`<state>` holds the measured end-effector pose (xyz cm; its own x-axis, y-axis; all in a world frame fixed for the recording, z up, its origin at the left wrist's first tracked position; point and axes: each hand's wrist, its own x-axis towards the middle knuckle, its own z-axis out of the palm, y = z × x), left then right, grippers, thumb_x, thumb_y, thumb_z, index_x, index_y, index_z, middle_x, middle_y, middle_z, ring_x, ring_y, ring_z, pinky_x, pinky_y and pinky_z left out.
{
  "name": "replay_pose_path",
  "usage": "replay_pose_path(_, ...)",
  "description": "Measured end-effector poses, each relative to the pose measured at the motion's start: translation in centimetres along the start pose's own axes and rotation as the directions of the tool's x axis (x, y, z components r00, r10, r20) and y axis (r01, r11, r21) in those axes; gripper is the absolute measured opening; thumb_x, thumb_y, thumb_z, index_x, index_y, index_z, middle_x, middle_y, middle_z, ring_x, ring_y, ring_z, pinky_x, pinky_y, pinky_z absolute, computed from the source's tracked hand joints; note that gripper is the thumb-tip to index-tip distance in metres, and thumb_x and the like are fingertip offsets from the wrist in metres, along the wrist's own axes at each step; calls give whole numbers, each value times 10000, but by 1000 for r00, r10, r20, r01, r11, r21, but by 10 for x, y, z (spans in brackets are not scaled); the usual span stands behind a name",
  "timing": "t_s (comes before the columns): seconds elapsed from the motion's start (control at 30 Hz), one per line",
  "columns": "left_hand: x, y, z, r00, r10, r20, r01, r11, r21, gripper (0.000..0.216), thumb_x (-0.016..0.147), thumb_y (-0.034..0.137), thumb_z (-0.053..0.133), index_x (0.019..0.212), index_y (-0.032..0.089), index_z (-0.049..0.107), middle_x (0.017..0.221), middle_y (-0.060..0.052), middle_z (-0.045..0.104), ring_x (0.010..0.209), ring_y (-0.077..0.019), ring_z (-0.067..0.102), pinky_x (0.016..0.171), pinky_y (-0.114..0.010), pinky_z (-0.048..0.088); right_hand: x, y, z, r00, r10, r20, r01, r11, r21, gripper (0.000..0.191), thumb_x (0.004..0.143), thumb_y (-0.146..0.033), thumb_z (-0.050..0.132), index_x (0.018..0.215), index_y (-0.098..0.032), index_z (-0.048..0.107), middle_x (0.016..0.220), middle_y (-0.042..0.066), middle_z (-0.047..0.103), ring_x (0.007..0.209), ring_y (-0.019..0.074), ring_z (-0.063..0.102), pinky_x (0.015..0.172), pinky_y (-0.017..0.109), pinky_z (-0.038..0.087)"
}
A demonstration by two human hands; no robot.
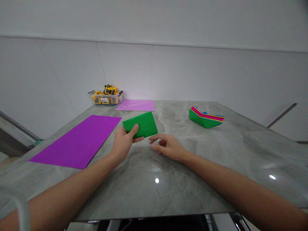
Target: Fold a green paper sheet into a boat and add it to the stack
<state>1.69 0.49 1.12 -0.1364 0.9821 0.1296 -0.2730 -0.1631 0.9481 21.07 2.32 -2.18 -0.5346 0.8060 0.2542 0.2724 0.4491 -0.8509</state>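
My left hand [125, 139] grips a folded piece of green paper [145, 123] by its lower left part, thumb on top and fingers beneath. The paper is held tilted above the grey tabletop. Close to its lower right corner is my right hand [167, 146], fingers loosely curled and apart, holding nothing that I can see. To the right on the table rests a folded paper boat [207, 118], green outside with pink, yellow and blue stripes along its upper edge.
A large purple sheet [79, 141] lies on the grey marbled table [231, 154] at the left. Farther back is a pink sheet [137, 105], beside a clear plastic box [106, 100] of yellow toy vehicles [110, 89]. A white wall [183, 73] stands behind the table.
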Motion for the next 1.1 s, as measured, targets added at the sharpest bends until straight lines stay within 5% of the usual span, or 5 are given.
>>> replay_pose_path(0.23, 4, -11, -8, 973, 189, 132, -229, 860, 456, 130, 816, 310, 692, 892, 205, 681, 703, 7, 625, 647, -161, 584, 578, -217, 481, -1, -7, -4, 928, 92, -361, -7, 973, 230, 561, 806, -393, 680, 1308, -226, 494, 1306, 123, 576, 498, 70, 627, 364, 183, 441)
replay_pose_path(0.43, -9, -5, -4, 879, 213, 426, -440, 707, 554, 184, 898, 316, 582, 880, 204, 727, 701, -2, 649, 655, -155, 575, 661, -229, 448, -4, -13, 7, 960, 95, -263, -18, 959, 282, 314, 839, -443, 631, 977, -165, 678, 600, -25, 617, 390, 112, 588, 336, 181, 436)
replay_pose_path(0.67, -19, 2, 3, 942, 97, 321, -206, 922, 327, 256, 848, 406, 654, 879, 182, 775, 939, -86, 745, 879, -245, 693, 681, -290, 591, -4, -18, 2, 947, 81, -312, -15, 978, 208, 230, 807, -381, 631, 766, -183, 741, 494, -44, 576, 318, 91, 520, 302, 178, 360)
replay_pose_path(0.9, -13, 5, 1, 973, 59, 221, -122, 952, 282, 356, 760, 473, 729, 639, 139, 704, 600, -13, 614, 597, -158, 641, 584, -268, 610, -3, -22, 2, 961, 188, -201, -138, 961, 240, 267, 822, -433, 630, 782, -182, 712, 367, -86, 452, 246, 90, 436, 249, 174, 252)
replay_pose_path(1.1, -1, -4, 0, 1000, 22, 11, -23, 993, 118, 454, 718, 578, 740, 735, 130, 671, 676, 17, 536, 578, -119, 576, 467, -266, 619, 1, -9, 1, 954, 178, -242, -114, 960, 257, 360, 830, -528, 616, 741, -180, 601, 437, -68, 525, 301, 99, 497, 298, 181, 298)
